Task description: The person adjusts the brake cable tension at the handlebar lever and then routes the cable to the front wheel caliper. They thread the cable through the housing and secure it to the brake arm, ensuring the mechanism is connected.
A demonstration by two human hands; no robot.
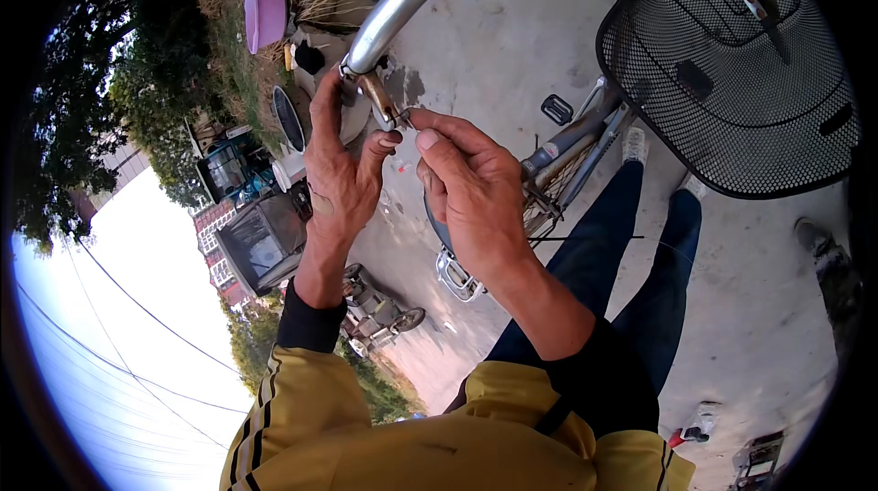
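The silver tube of a bicycle handlebar (402, 8) comes down from the top, and a worn, brownish metal lever piece (376, 96) hangs at its lower end. My left hand (340, 176) holds this piece, its fingers up along the far side and its thumb at the lower tip. My right hand (471, 182) is closed in a pinch right beside that tip. Between its thumb and forefinger is a thin, wire-like bit (409, 122), mostly hidden by the fingertips. Whether it is attached to the lever piece I cannot tell.
A black mesh basket (732, 107) fills the upper right. The bicycle's frame (576, 148) and a pedal (556, 109) lie between it and my right arm. At the left are a pink tub (265, 19) and parked vehicles (261, 244). Another person's shoe (814, 240) shows at the right edge.
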